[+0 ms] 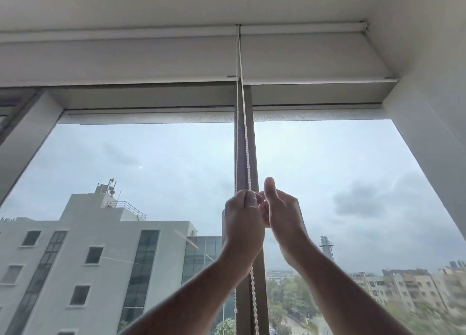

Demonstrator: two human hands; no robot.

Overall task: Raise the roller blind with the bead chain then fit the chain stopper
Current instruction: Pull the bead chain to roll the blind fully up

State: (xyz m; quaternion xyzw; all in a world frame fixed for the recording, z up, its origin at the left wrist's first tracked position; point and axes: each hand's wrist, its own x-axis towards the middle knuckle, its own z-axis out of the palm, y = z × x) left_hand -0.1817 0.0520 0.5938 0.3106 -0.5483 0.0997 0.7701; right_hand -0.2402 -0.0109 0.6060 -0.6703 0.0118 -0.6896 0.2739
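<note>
The white roller blind hangs rolled up high, its bottom bar just below the top of the window. A white bead chain drops in two strands from the blind's head in front of the dark window mullion. My left hand is raised and grips the chain in a fist. Close against it on the right, my right hand is curled with the thumb pointing up, its fingertips meeting the left hand at the chain. What it pinches there is hidden. Below the hands the chain hangs on down. No stopper shows.
A second raised blind covers the top of the left pane. White walls close in the window recess on the right and left. Through the glass stand a grey building and distant rooftops.
</note>
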